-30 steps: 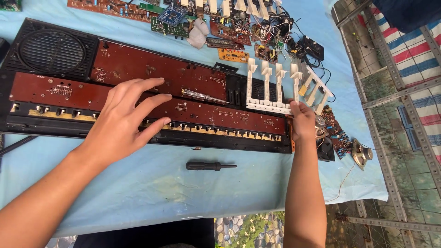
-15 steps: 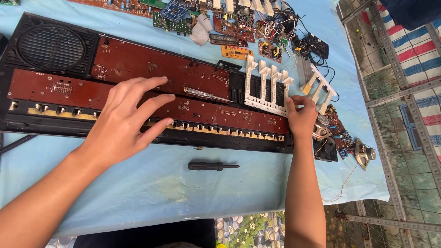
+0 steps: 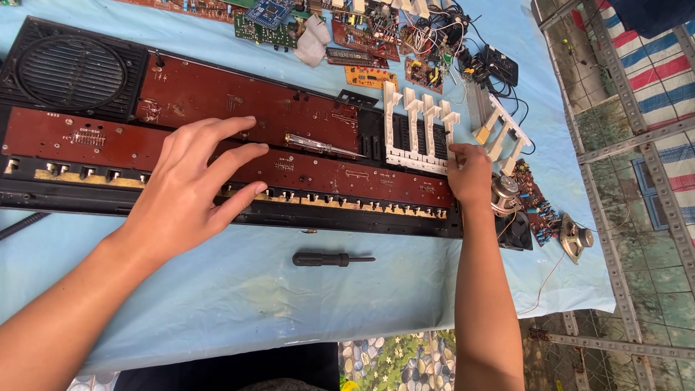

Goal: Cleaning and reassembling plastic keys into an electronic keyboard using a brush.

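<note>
Opened keyboard casing (image 3: 87, 199) on blue cloth (image 3: 217, 304), both hands on it.

L hand (image 3: 192, 185) flat, fingers spread, pressing brown circuit board (image 3: 217, 101); R hand (image 3: 470, 174) curled at base of white key block (image 3: 420, 130), grip on it can't tell. Clear-handled screwdriver (image 3: 318, 145) on board, black screwdriver (image 3: 329, 258) on cloth nr front edge.

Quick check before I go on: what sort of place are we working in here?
Probably a makeshift outdoor electronics repair spot. A dismantled keyboard chassis lies on a table under a blue cloth, loose circuit boards and wires crowd the far edge, and a metal mesh fence stands at the right.
</note>
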